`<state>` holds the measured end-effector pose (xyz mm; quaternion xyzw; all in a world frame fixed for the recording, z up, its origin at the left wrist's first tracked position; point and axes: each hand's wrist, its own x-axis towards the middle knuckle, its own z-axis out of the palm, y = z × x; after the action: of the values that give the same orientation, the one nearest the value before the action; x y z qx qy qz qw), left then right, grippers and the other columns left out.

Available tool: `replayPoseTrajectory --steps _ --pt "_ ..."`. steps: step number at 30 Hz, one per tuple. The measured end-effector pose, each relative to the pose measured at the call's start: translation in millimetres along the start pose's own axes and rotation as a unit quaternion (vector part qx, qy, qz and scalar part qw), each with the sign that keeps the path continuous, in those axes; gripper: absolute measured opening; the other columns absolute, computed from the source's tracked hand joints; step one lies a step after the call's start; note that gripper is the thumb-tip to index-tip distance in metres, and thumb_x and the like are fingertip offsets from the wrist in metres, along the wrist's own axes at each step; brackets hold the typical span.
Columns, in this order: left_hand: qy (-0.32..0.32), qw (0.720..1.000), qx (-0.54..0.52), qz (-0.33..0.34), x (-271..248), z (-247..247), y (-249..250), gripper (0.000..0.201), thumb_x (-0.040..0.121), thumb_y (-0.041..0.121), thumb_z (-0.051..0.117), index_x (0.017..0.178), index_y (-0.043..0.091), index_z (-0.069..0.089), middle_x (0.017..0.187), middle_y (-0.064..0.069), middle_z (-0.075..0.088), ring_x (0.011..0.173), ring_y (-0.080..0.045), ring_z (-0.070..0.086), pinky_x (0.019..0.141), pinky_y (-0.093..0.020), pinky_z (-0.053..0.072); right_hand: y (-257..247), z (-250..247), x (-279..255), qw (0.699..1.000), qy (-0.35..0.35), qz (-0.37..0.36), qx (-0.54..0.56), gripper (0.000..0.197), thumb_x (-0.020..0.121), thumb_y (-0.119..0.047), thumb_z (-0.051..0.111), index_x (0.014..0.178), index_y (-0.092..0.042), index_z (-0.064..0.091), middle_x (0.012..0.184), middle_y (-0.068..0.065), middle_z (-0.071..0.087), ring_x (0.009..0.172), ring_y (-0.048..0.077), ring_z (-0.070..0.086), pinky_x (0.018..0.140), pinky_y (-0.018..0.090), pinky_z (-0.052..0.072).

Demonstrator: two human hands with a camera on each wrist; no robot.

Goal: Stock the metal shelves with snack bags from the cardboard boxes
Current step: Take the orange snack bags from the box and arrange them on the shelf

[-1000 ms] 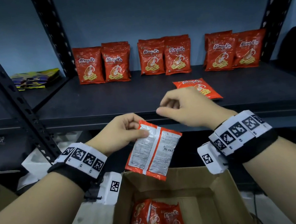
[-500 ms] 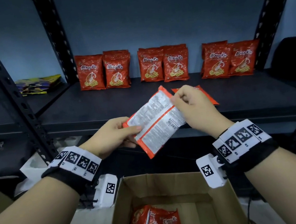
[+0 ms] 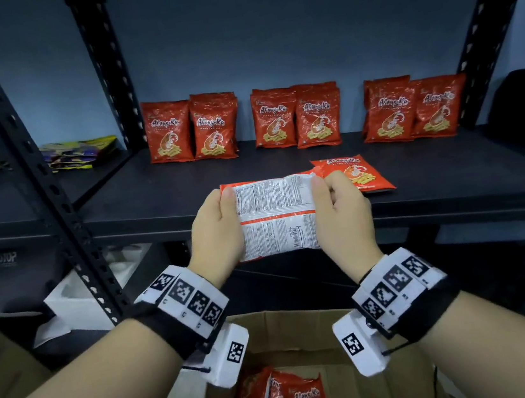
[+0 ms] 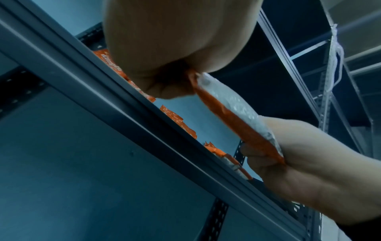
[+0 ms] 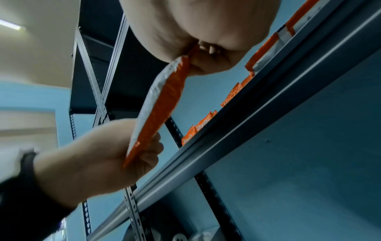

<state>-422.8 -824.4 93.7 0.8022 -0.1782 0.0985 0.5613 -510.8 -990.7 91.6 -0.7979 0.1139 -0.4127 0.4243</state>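
- My left hand point(image 3: 217, 230) pinches the left edge of the snack bag point(image 3: 276, 217); my right hand point(image 3: 343, 211) pinches the right edge.
- The bag hangs in the air at the front lip of the metal shelf point(image 3: 160, 195), printed back toward me, above the cardboard box point(image 3: 316, 335).
- Handling, as I judge it: light, soft, air-filled — the film looks slick and the contents crushable.
- Grip the side seams, not the belly.

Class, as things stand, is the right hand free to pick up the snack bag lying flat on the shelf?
Probably not yet: the right hand and left hand both grip the held bag. The flat bag lies just beyond, unobstructed.
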Motion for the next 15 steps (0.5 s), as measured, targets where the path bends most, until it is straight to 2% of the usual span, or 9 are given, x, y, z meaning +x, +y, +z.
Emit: replayPoseTrajectory --steps 1,4,6,9,11,13,15 --pt "0.016 1.000 0.020 0.009 -1.1 -0.5 3.8 0.045 0.110 0.039 0.034 0.096 0.004 0.058 0.089 -0.005 0.065 0.086 -0.020 0.060 0.074 -0.036 0.044 -1.5 1.0 -3.4 1.000 0.009 -0.008 0.002 0.040 0.109 -0.031 0.047 0.077 -0.009 0.041 0.062 -0.004 0.039 0.054 0.007 0.033 0.051 0.022 0.029" --pt "0.018 0.999 0.034 0.034 0.6 -3.2 6.8 0.045 0.111 0.038 0.033 0.093 0.002 0.054 0.085 -0.006 0.061 0.076 -0.012 0.054 0.067 -0.016 0.037 -1.5 2.0 -7.5 1.000 0.025 -0.008 0.016 0.040 0.109 -0.029 0.046 0.077 -0.006 0.040 0.063 -0.003 0.037 0.055 0.008 0.031 0.050 0.022 0.028" --pt "0.016 0.998 0.038 0.050 0.0 -4.8 7.5 0.044 0.111 0.036 0.034 0.087 0.002 0.050 0.077 -0.003 0.055 0.068 -0.007 0.048 0.064 -0.014 0.036 0.3 1.7 -6.3 0.999 0.025 0.002 0.021 0.041 0.109 -0.029 0.046 0.077 -0.005 0.040 0.064 -0.002 0.037 0.056 0.008 0.031 0.051 0.022 0.029" --pt "0.015 0.998 0.021 0.059 -0.2 -6.2 10.0 0.044 0.111 0.035 0.035 0.084 0.002 0.048 0.074 0.001 0.051 0.064 -0.006 0.044 0.062 -0.021 0.035 3.5 2.9 -1.7 0.999 0.023 0.015 0.017 0.043 0.109 -0.030 0.045 0.076 -0.003 0.041 0.067 0.000 0.039 0.058 0.008 0.033 0.053 0.022 0.030" --pt "0.009 0.998 0.003 0.058 0.8 -8.3 8.8 0.044 0.111 0.036 0.037 0.087 0.003 0.053 0.077 0.000 0.058 0.067 -0.006 0.050 0.068 -0.028 0.039 5.6 3.5 1.9 1.000 0.016 0.024 0.010 0.044 0.109 -0.030 0.045 0.074 -0.006 0.039 0.068 -0.001 0.039 0.059 0.009 0.032 0.055 0.023 0.029" --pt "-0.021 0.997 -0.063 0.042 0.7 -11.2 9.8 0.041 0.110 0.038 0.039 0.095 0.011 0.065 0.089 0.000 0.072 0.083 -0.012 0.067 0.079 -0.034 0.051 6.9 2.0 7.2 0.999 -0.003 0.035 0.001 0.043 0.109 -0.030 0.045 0.070 -0.013 0.036 0.068 -0.004 0.037 0.058 0.008 0.032 0.054 0.023 0.028" --pt "-0.062 0.986 -0.157 0.006 -0.9 -16.2 16.2 0.038 0.111 0.035 0.041 0.104 0.015 0.072 0.099 -0.004 0.078 0.095 -0.022 0.075 0.088 -0.043 0.058 7.8 -2.6 14.9 0.999 -0.028 0.046 0.000 0.043 0.108 -0.030 0.047 0.069 -0.016 0.036 0.066 -0.005 0.038 0.057 0.006 0.035 0.053 0.022 0.027"
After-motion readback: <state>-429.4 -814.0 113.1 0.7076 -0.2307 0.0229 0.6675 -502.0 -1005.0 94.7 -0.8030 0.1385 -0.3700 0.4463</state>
